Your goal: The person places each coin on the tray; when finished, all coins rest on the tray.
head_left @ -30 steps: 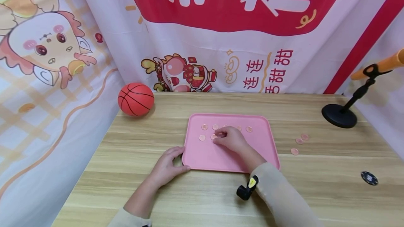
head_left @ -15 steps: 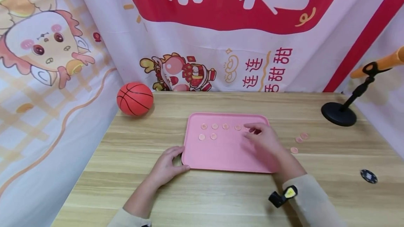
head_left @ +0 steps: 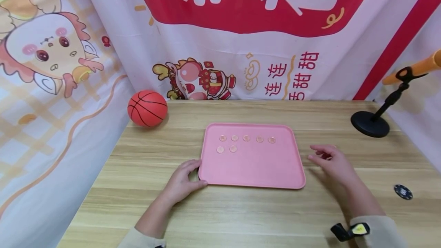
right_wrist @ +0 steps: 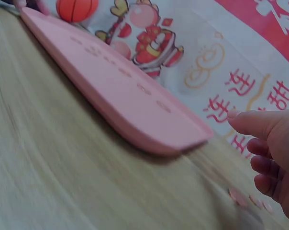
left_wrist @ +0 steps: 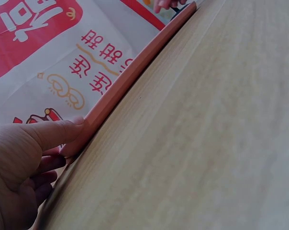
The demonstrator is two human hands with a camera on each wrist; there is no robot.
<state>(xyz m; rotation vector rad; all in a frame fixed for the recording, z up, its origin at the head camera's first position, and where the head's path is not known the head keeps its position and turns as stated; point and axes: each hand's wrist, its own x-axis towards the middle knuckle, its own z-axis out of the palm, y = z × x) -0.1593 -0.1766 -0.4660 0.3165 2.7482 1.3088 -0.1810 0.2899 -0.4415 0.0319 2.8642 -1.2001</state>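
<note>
A pink tray [head_left: 262, 167] lies on the wooden table with small copper-coloured coins on it. Several coins [head_left: 246, 138] form a back row, and two coins [head_left: 233, 149] sit in front of its left end. My left hand [head_left: 182, 181] holds the tray's near left corner; in the left wrist view its thumb [left_wrist: 63, 132] lies along the rim. Off the tray's right side, my right hand [head_left: 335, 163] hovers above the table, fingers loosely bent and holding nothing. Below it in the right wrist view lie three loose coins [right_wrist: 238, 197], mostly hidden by the hand in the head view.
A small red basketball [head_left: 147, 108] sits at the back left of the table. A black stand [head_left: 370, 124] with an orange bar is at the back right. One black poker chip [head_left: 403, 192] lies near the right side. Printed cloth hangs behind the table.
My right hand has left the second coin of the front row and moved right, off the tray to the loose coins. The left hand stays at the tray corner.
</note>
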